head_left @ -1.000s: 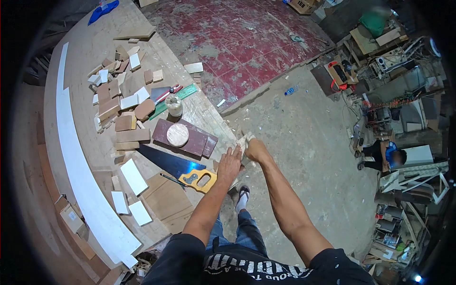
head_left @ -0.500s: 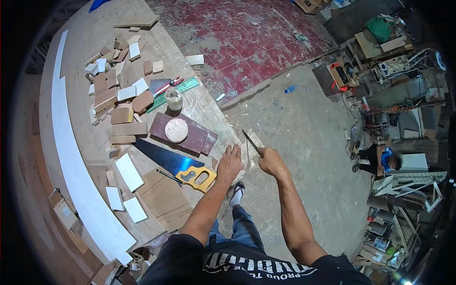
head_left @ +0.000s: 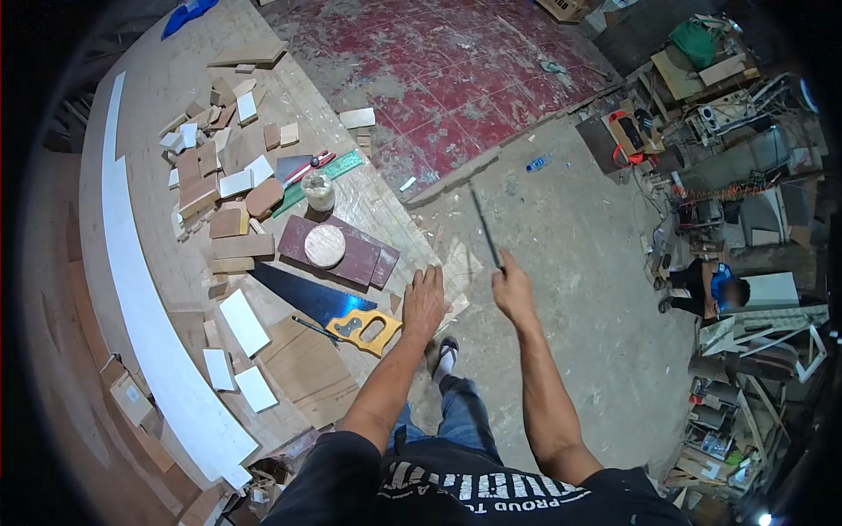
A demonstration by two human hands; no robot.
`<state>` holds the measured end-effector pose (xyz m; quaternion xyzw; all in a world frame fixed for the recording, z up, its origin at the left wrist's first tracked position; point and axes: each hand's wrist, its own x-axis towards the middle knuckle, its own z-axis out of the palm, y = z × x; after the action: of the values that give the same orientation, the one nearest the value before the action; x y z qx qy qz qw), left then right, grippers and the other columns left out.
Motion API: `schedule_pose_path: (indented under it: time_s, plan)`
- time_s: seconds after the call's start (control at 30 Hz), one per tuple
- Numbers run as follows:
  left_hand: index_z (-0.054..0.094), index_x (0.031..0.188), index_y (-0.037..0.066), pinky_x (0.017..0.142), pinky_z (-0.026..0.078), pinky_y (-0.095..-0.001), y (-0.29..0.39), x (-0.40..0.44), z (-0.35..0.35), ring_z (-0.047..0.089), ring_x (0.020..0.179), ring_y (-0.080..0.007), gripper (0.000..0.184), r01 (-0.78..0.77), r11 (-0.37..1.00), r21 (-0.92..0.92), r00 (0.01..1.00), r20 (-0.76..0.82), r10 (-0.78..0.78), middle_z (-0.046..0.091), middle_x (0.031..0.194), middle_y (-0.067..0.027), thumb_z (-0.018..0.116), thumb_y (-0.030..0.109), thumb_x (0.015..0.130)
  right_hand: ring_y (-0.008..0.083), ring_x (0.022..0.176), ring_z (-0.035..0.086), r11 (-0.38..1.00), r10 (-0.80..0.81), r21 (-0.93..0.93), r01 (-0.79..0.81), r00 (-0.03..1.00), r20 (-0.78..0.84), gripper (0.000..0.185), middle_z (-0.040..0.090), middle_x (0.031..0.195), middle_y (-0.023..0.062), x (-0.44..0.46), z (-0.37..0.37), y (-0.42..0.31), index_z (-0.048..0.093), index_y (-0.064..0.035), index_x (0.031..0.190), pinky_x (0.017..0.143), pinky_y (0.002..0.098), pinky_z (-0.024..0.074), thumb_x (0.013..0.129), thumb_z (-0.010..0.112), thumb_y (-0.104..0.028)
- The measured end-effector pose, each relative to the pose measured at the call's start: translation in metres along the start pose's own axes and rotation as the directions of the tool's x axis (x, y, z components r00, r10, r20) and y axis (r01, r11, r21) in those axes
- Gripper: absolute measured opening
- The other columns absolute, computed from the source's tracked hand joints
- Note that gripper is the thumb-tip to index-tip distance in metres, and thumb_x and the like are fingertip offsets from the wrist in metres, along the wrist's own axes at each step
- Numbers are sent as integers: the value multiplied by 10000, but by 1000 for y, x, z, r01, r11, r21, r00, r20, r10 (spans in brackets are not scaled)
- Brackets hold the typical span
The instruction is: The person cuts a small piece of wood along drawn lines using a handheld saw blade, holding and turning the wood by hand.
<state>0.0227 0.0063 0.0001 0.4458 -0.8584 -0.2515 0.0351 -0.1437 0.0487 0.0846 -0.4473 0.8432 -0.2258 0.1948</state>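
My right hand (head_left: 513, 289) is closed round the near end of a long, thin, dark tool that looks like a file (head_left: 485, 223). The file points forward and slants a little left, over the floor just past the bench edge. My left hand (head_left: 424, 300) lies flat at the corner of the workbench (head_left: 377, 193), fingers stretched forward and close together. Beside its fingertips a pale piece of wood (head_left: 460, 263) shows at the edge; how far it runs under the hand is hidden. A handsaw (head_left: 367, 330) with a yellow handle lies just left of my left wrist.
Maroon boards (head_left: 355, 263) carry a round wooden disc (head_left: 324, 246), with a jar (head_left: 317, 191) behind. Many wood offcuts (head_left: 197, 171) and a green ruler (head_left: 346, 164) cover the bench's left. A person (head_left: 715, 285) sits at the right among piled scrap.
My right hand has moved forward and slightly right, carrying the file farther out past the bench edge. My left hand stays at the bench corner.
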Motion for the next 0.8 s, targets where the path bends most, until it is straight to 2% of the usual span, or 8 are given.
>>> schedule_pose_path:
  time_s: [0.07,0.17,0.23,0.3,0.4,0.57,0.7,0.8]
  plan:
    - [424,1364,-4,938,482,-431,3,6,-3,467,1185,-327,903,68,997,-23,997,33,-67,469,1296,-121,870,296,639,221,544,588,959,160,220,-178,982,99,302,626,739,117,-10,-16,37,568,6,1166,499,352,462,877,530,-72]
    - [523,1270,2,872,504,-433,-14,16,25,563,1051,-348,785,129,985,-113,988,-67,-138,571,1170,-137,874,305,637,88,461,439,706,441,502,-500,865,240,169,496,675,18,-27,-30,48,540,-46,1067,397,269,339,900,542,-70]
    - [632,1126,22,804,518,-439,-39,27,61,637,886,-391,536,181,841,-510,983,58,-176,675,947,-155,833,267,693,103,437,431,646,446,567,-511,855,264,153,502,686,22,-28,-15,63,510,-63,1031,372,278,326,894,575,-80]
    - [684,1029,51,713,526,-374,-33,22,41,674,750,-287,309,40,777,-628,990,-79,-115,696,779,-96,768,237,796,106,460,437,671,386,590,-450,891,241,239,481,657,2,-21,2,64,516,-74,1029,383,274,319,854,671,-123]
    - [678,1107,56,649,476,-211,0,0,-10,576,755,-43,242,417,212,-884,908,396,-138,654,832,24,688,203,915,104,469,452,581,295,691,-429,903,312,312,505,668,6,-12,10,46,519,-78,1030,382,277,326,820,743,-137]
    - [680,1033,32,619,444,-209,34,-13,-34,544,681,-53,217,293,163,-942,936,247,-252,632,781,44,710,201,901,82,563,514,614,-21,741,-273,932,361,308,561,741,-15,7,-20,22,577,-57,1056,464,253,389,811,758,-102]
    - [640,813,31,535,415,-217,37,-9,-48,571,638,-70,295,280,360,-890,929,158,-333,620,728,25,702,304,908,69,668,518,704,-195,695,-147,901,388,257,580,786,-16,23,-49,13,597,-44,1024,588,244,420,827,748,-109]
    - [663,873,48,591,498,-245,54,-6,-57,619,681,-89,258,228,-185,-956,819,291,-495,655,804,10,705,300,910,71,658,510,674,-227,724,-148,890,394,258,577,769,-20,34,-60,5,606,-38,1050,582,246,410,835,735,-97]
